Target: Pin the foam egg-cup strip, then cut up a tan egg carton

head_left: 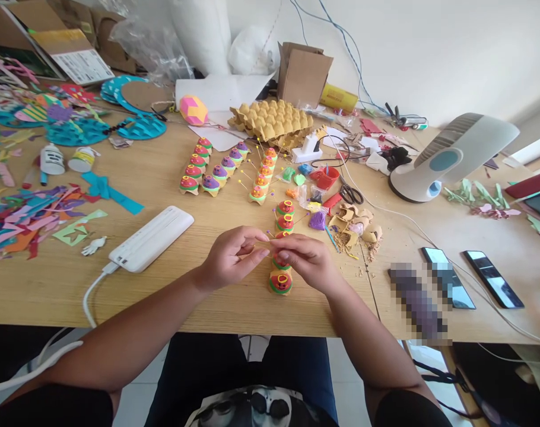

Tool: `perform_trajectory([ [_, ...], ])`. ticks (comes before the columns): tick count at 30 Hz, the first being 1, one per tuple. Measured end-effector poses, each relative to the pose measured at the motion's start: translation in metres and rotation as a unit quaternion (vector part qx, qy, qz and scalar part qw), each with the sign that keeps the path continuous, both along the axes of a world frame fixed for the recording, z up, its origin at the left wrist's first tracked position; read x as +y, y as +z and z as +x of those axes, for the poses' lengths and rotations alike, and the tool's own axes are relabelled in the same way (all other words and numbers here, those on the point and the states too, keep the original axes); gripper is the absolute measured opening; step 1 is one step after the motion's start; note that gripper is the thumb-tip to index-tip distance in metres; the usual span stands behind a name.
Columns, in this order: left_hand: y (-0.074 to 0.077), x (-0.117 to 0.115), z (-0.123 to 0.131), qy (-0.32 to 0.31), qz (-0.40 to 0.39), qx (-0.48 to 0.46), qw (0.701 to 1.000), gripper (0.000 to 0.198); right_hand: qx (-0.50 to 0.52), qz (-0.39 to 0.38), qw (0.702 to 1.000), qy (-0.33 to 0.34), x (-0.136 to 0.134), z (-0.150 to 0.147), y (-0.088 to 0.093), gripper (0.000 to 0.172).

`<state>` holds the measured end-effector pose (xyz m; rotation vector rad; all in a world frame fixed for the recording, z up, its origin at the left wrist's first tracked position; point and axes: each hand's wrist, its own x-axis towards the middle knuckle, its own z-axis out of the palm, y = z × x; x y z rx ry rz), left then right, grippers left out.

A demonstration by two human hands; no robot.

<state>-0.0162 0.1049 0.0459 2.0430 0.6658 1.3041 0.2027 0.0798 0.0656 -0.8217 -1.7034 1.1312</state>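
Observation:
Both hands meet over the near middle of the wooden table (172, 296). My left hand (232, 256) pinches a thin yellow pin (261, 241) between thumb and fingertips. My right hand (308, 260) is closed in a pinch over a row of painted egg-carton cups, red and green with yellow rings (280, 282); it hides the middle cups of that row. What its fingertips hold is too small to make out. More cups of the same row (285, 214) run away from me beyond the hands.
Three more painted cup rows (216, 169) stand further back, before an egg carton (270, 121) and a cardboard box (302, 74). A white power bank (151, 238) lies left, paper scraps (25, 219) far left, scissors (351, 193), a fan (448, 157) and phones (470, 276) right.

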Motion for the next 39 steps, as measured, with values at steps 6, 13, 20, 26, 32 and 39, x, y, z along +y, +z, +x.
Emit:
perform_trajectory([
  [6,0.0053,0.0047,0.0011,0.067,0.119,0.044,0.990,0.012,0.095,-0.134,0.986,0.016,-0.0008,-0.0049,-0.0071,0.031],
  [13,0.0071,0.0057,0.0023,0.043,0.214,0.070,0.973,0.018,0.016,-0.079,0.997,-0.020,-0.0011,-0.0055,-0.0039,0.040],
  [20,0.0081,0.0050,0.0001,0.038,0.273,0.081,0.958,0.012,0.027,-0.123,0.992,-0.010,-0.0014,-0.0084,-0.0088,0.042],
  [26,0.0082,0.0044,-0.0006,0.038,0.251,0.072,0.964,0.012,0.071,-0.180,0.980,0.040,-0.0007,-0.0101,-0.0074,0.043],
  [32,0.0094,0.0043,-0.0005,0.050,0.254,0.098,0.961,0.014,0.090,-0.206,0.973,0.044,-0.0004,-0.0093,-0.0073,0.039],
  [39,0.0059,0.0054,-0.0070,0.068,0.314,0.126,0.939,0.014,0.087,-0.216,0.972,0.033,-0.0009,-0.0097,-0.0052,0.037],
])
